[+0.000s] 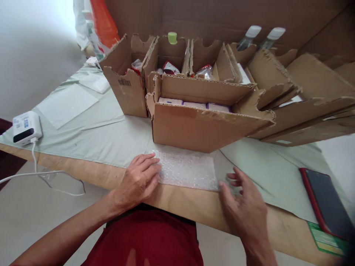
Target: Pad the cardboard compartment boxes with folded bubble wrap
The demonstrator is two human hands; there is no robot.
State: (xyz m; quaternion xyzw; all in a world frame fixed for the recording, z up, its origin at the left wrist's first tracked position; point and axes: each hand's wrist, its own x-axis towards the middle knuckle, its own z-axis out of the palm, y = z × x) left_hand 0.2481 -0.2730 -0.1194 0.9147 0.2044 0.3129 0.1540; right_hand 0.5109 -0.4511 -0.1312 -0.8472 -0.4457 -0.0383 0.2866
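Observation:
A flat piece of bubble wrap (185, 170) lies along the table's front edge, in front of a low cardboard box. My left hand (141, 177) rests on its left end, fingers stretched out and lying flat. Just off the right end hovers my right hand (242, 201), slightly blurred, with its thumb and fingers apart and nothing between them. The low cardboard box (199, 127) behind the wrap holds several small white and purple boxes (194, 105) in a row.
More open cardboard boxes (133, 92) stand behind, some holding red packets (170, 68). At left are a white device (27, 127) with a cable and a flat translucent sheet (68, 105). A red-cased phone (327, 201) lies at right. Bottles (251, 35) stand at the back.

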